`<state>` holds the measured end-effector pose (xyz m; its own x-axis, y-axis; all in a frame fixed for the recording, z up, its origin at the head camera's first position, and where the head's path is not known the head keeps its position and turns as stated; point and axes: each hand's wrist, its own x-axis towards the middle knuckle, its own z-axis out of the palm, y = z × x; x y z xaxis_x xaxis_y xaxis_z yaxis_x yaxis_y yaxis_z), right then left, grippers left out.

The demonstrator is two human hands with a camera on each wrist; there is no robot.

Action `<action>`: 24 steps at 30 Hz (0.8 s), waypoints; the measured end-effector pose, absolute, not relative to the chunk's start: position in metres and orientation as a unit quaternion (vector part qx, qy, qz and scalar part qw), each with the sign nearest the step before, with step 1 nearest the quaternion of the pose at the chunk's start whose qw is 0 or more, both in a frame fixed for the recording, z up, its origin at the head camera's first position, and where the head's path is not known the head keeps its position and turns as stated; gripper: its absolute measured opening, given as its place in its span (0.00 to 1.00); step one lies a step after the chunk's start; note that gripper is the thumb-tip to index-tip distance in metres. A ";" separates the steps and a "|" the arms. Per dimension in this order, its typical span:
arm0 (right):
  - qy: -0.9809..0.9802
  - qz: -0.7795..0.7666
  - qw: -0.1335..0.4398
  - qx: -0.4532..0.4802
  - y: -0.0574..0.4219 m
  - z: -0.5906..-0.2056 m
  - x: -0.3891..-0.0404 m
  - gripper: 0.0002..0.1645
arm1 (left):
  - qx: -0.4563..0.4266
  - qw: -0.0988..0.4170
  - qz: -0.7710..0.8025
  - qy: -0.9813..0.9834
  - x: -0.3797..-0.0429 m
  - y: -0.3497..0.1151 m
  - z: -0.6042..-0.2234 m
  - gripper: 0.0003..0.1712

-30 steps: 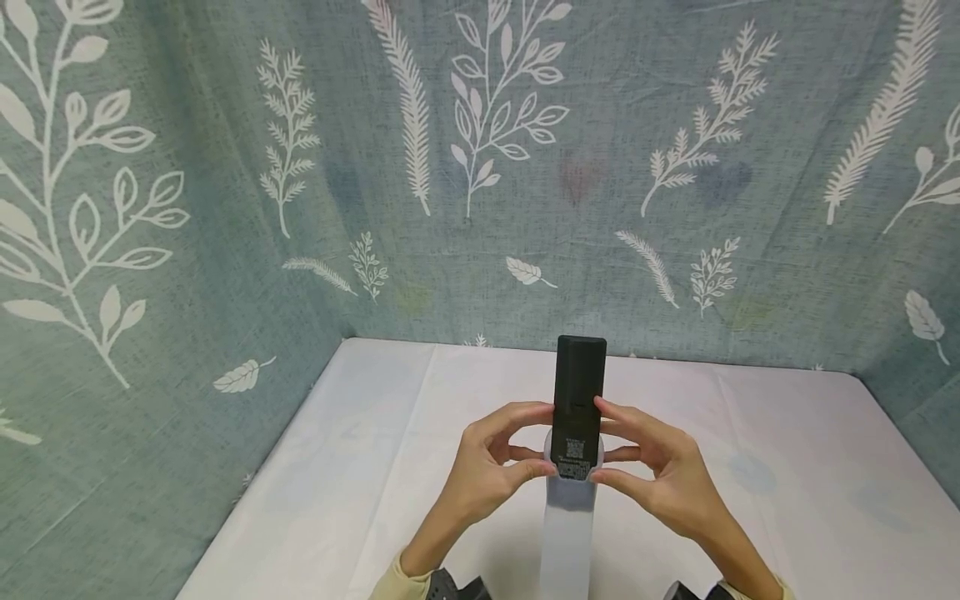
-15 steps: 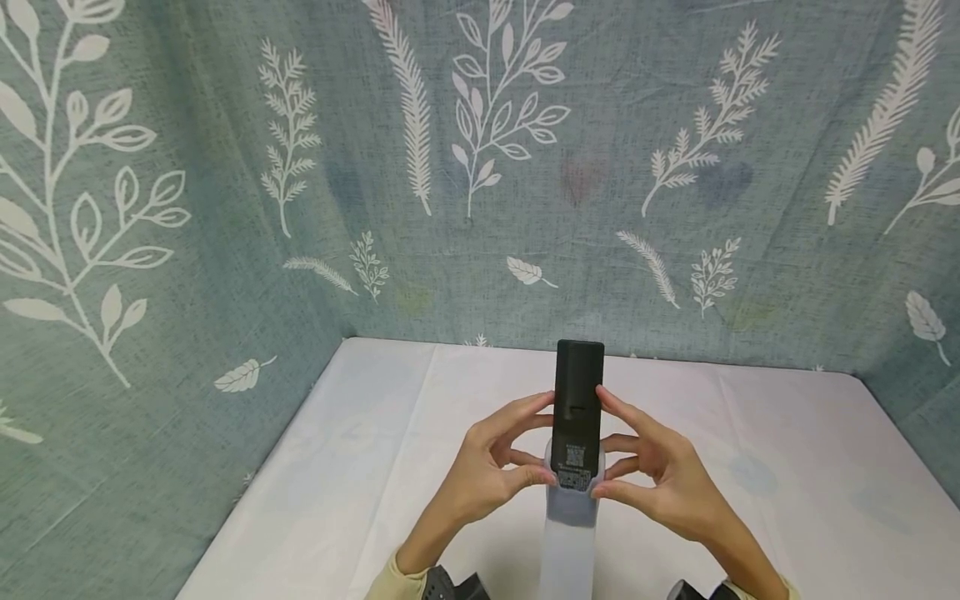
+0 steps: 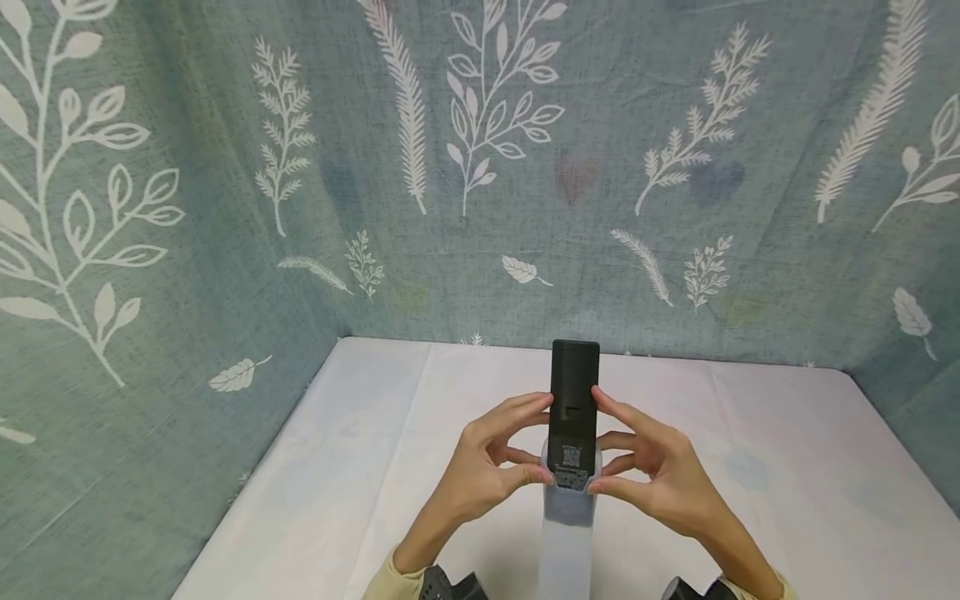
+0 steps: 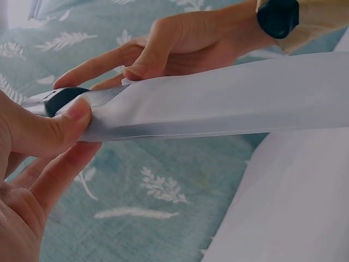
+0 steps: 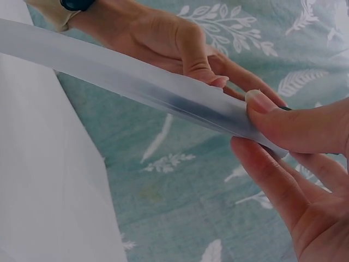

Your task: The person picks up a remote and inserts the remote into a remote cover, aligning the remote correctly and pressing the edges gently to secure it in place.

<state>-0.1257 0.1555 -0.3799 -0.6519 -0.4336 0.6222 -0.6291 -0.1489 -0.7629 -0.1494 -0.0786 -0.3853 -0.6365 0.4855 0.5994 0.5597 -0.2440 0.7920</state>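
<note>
The left hand (image 3: 483, 467) and right hand (image 3: 660, 471) pinch the mouth of a translucent sleeve (image 3: 567, 521) around a black remote control (image 3: 573, 408), QR code showing, above a white tablecloth (image 3: 397, 400), before leaf-printed blue-green fabric (image 3: 442, 275)

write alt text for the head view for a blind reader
A person's left hand and right hand hold what looks like a black remote, its near end inside a translucent cover, above a white table. Behind hangs a blue-green curtain with white leaf prints.
</note>
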 end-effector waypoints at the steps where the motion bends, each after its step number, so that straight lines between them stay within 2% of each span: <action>1: -0.645 0.638 0.077 0.413 0.155 -0.380 -0.126 0.52 | -0.426 0.030 -0.664 -0.614 -0.149 -0.079 -0.385 0.44; 24: -0.660 0.634 0.082 0.396 0.152 -0.381 -0.124 0.53 | -0.422 0.043 -0.661 -0.619 -0.148 -0.082 -0.388 0.44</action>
<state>-0.1238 0.1523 -0.3812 -0.6735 -0.4188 0.6091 -0.6256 -0.1161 -0.7715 -0.1477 -0.0820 -0.3878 -0.6406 0.4654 0.6107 0.5786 -0.2304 0.7824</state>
